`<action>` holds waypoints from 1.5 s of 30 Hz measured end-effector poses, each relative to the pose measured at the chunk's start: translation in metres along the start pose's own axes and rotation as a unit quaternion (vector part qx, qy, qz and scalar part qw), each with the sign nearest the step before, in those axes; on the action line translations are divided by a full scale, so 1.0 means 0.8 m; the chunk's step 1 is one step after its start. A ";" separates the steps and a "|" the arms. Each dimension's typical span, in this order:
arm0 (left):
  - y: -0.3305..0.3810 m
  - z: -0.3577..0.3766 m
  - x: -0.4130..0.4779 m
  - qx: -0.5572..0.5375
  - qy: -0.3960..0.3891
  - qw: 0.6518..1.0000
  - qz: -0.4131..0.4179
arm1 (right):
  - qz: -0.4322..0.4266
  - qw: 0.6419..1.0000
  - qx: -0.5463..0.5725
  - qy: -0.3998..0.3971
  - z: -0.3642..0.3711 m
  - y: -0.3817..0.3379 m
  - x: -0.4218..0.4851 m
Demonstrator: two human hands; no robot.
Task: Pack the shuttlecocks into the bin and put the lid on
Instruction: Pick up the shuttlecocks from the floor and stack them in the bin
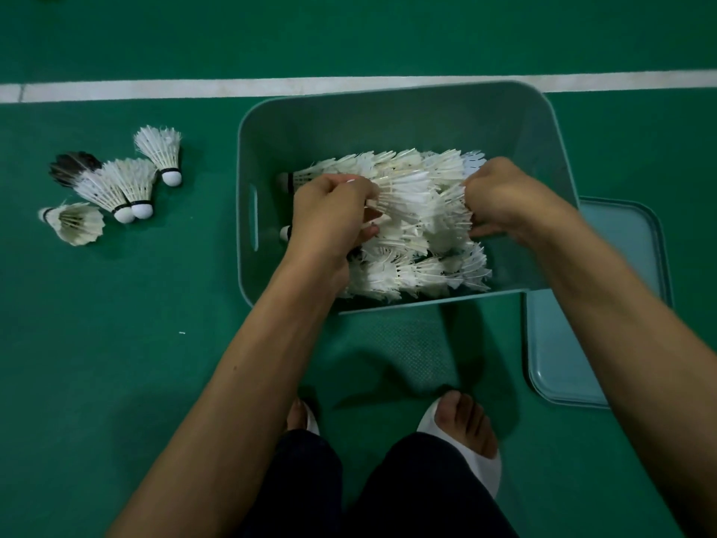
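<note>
Fingers of left hand and right hand curled, pinching white feather shuttlecocks inside teal plastic bin. Best pressed flat, gently. Loose shuttlecock cluster left on floor; teal lid right of bin.

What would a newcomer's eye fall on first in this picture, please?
Probably the heap of white feather shuttlecocks in the teal plastic bin at centre, with the left hand and right hand pressed into it. Next, the few loose shuttlecocks on the green court floor at left, and the pale blue lid lying to the bin's right.
</note>
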State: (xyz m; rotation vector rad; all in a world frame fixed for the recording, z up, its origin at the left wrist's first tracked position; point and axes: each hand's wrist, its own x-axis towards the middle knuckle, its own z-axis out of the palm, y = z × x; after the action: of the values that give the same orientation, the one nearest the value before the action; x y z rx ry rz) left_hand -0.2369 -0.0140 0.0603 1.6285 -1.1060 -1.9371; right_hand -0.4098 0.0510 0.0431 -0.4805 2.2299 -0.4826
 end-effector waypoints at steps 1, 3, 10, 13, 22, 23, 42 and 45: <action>0.000 0.001 -0.003 0.019 0.001 1.000 0.012 | -0.008 0.999 -0.031 0.024 -0.002 -0.001 -0.009; 0.000 0.000 -0.010 0.035 0.000 0.999 0.026 | -0.031 0.990 -0.098 0.097 -0.010 0.002 -0.022; 0.001 0.001 -0.033 -0.034 -0.050 0.997 0.047 | -0.160 0.968 0.189 0.040 -0.022 -0.001 -0.091; -0.002 0.003 -0.043 -0.028 -0.073 0.994 0.072 | -0.190 0.967 0.165 0.042 -0.012 0.000 -0.101; -0.008 -0.043 -0.045 0.566 0.065 0.803 0.176 | -0.058 0.927 -0.279 0.243 -0.019 0.012 -0.097; -0.006 -0.044 -0.043 0.591 0.041 0.795 0.132 | -0.058 0.930 -0.270 0.243 -0.012 0.013 -0.089; -0.012 -0.043 0.014 0.565 -0.045 0.823 0.048 | 0.050 0.995 -0.017 0.080 0.016 -0.001 -0.003; -0.013 -0.042 0.013 0.574 -0.051 0.816 0.045 | 0.005 0.976 -0.135 0.169 0.015 -0.002 -0.014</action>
State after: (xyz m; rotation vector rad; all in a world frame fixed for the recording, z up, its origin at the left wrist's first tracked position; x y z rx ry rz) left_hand -0.2054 -0.0261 0.0453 1.8619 -2.6522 -1.2621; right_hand -0.3934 0.0525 0.0434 -0.5609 2.6434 -0.2693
